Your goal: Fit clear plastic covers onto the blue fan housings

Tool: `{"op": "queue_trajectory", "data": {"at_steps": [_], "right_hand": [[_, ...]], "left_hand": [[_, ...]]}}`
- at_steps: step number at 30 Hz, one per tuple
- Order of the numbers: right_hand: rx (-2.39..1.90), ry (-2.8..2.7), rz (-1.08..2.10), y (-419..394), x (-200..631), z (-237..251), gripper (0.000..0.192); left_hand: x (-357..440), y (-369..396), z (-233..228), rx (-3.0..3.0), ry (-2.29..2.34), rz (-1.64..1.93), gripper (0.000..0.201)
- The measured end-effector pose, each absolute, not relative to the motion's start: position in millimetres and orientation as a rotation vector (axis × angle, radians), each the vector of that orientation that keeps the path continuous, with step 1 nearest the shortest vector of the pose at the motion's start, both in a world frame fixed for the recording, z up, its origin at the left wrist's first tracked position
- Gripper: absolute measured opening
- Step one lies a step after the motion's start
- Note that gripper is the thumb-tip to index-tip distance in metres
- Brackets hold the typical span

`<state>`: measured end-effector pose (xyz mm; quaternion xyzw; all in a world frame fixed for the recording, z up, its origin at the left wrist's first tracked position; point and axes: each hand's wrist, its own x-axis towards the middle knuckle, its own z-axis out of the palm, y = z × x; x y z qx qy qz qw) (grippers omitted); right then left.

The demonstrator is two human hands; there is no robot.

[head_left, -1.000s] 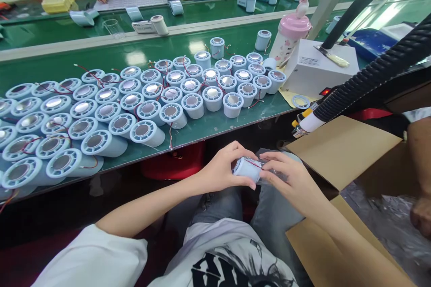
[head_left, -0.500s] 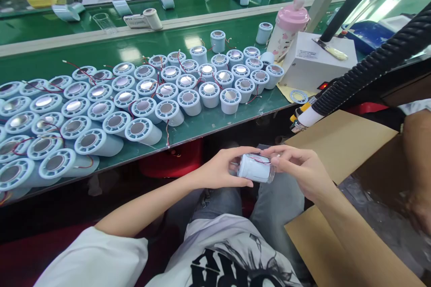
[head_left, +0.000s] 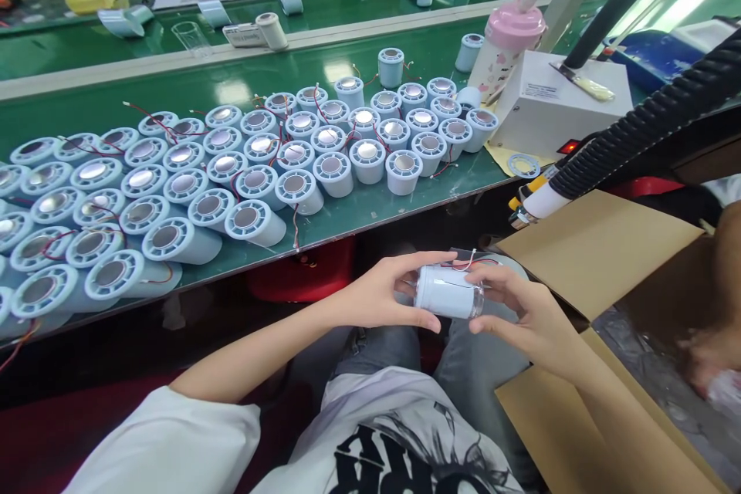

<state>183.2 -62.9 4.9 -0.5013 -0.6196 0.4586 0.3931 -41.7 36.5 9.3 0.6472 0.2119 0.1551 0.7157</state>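
The left hand (head_left: 379, 297) and the right hand (head_left: 521, 312) are closed on one pale cylinder (head_left: 444, 292) from either end, low in the centre of the frame, above the lap. Dozens of like cylinders (head_left: 231, 170) are massed on the green bench (head_left: 370, 212) — judged unhandled — beside an open carton (head_left: 596, 255) at right.

White printed tee (head_left: 399, 440), grey jeans (head_left: 475, 355)
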Motion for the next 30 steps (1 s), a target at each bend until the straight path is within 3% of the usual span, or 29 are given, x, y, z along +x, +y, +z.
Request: {"op": "queue_trajectory", "data": {"at_steps": [23, 30], "right_hand": [[-1.165, -0.988, 1.676, -56, 173, 13, 0.032], [-1.265, -0.854, 1.721, -55, 170, 6, 0.045]], "left_hand": [[-48, 39, 12, 1.614, 0.379, 0.430, 0.075], [-49, 40, 12, 1.651, 0.358, 0.439, 0.075]]}}
